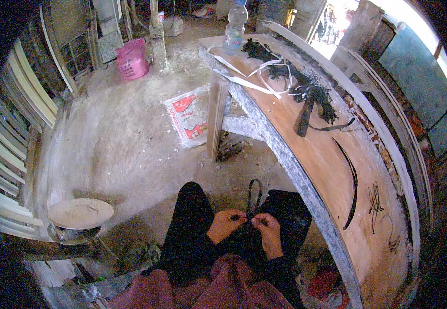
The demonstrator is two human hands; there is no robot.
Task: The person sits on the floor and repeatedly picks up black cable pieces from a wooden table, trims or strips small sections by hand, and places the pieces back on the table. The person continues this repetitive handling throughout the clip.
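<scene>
Over my lap, a thin dark strip (255, 191) is bent into a narrow upright loop. My left hand (226, 226) pinches its lower end from one side, fingers closed. Close beside it, my right hand (268, 235) pinches the strip from the other side, also closed. The exact join between the fingertips is too small to make out. On the wooden table (313, 167) to my right lie a single curved black strip (353, 180), a small tangle of thin dark strands (375, 207) and a bundle of black strips (313, 95).
A clear plastic bottle (235, 28) and white strapping (252, 82) are at the table's far end. A printed sack (187, 117) lies on the floor by the table leg (215, 118). Further back sits a pink bag (133, 59). A round-topped stool (81, 213) stands left.
</scene>
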